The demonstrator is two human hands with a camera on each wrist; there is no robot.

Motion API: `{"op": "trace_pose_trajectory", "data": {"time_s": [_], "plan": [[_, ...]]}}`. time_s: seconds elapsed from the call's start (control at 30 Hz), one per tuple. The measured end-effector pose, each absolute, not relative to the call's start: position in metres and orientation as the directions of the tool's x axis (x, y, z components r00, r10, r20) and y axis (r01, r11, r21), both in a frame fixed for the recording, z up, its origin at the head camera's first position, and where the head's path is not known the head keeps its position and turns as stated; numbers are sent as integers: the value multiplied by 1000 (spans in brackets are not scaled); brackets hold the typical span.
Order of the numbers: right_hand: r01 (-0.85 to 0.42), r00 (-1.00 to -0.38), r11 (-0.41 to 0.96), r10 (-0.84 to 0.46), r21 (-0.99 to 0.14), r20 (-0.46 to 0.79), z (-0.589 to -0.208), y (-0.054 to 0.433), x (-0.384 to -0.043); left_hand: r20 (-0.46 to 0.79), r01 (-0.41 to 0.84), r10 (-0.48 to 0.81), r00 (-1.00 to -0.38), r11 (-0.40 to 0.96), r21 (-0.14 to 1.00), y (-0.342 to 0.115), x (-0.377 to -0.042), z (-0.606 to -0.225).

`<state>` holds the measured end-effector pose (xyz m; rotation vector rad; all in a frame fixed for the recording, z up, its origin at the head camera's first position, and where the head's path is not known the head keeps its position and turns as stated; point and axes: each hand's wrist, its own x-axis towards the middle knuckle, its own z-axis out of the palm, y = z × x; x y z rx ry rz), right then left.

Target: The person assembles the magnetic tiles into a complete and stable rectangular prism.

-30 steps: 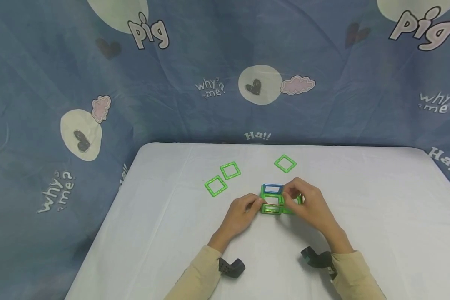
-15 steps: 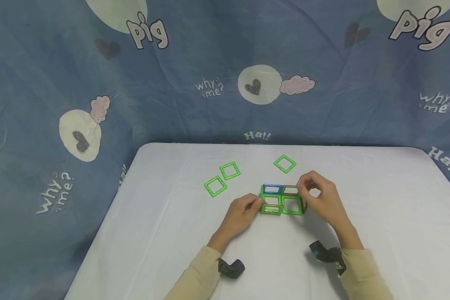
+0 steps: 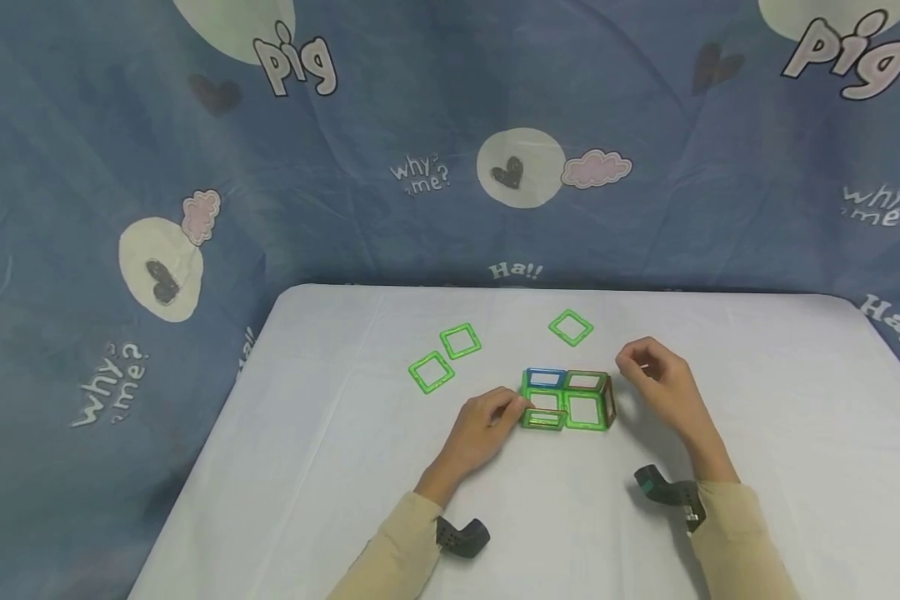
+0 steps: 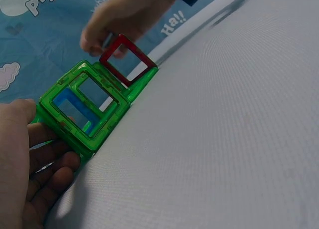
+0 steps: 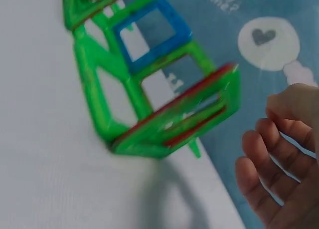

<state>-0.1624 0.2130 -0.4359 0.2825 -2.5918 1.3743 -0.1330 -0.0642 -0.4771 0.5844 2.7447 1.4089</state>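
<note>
A box-like build of square magnetic tiles (image 3: 565, 410) stands on the white table, mostly green-framed. Its back row has a blue tile (image 5: 159, 53) at left beside a green one. A red-edged tile (image 4: 141, 54) stands upright at the right end. At the front left an upright green tile (image 3: 543, 424) leans slightly. My left hand (image 3: 480, 429) grips the build's left end, thumb at the upper edge and fingers along the side. Clear of the right end, my right hand (image 3: 663, 387) hovers with loosely curled fingers and holds nothing.
Two loose green square tiles lie at the back left, one nearer (image 3: 440, 382) and one farther (image 3: 467, 352). A third green tile (image 3: 582, 337) lies behind the build. Blue printed cloth (image 3: 390, 242) hangs beyond the table's (image 3: 757, 375) far edge.
My right hand has let go of the build's right part and drawn away to the right, uncovering the back right tile and the upright right tile. My left hand has stayed put.
</note>
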Motion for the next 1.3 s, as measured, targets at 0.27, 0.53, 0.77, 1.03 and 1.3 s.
{"op": "trace_pose_trajectory", "data": {"time_s": [0.27, 0.53, 0.77, 1.03, 1.3], "plan": [[-161, -986, 607, -139, -778, 95, -458, 217, -178, 180, 341, 337, -924, 514, 787, -65, -134, -479], [-164, -982, 602, -173, -782, 73, -467, 223, -188, 194, 359, 350, -916, 503, 786, -64, -134, -480], [-182, -977, 558, -199, -810, 82, -466, 228, -199, 183, 349, 349, -919, 510, 786, -65, -135, -479], [-157, -978, 576, -206, -802, 43, -466, 225, -210, 175, 334, 336, -925, 504, 797, -66, -134, -478], [-131, -980, 626, -199, -769, 5, -466, 223, -217, 163, 323, 334, -928, 506, 800, -65, -134, -477]]}}
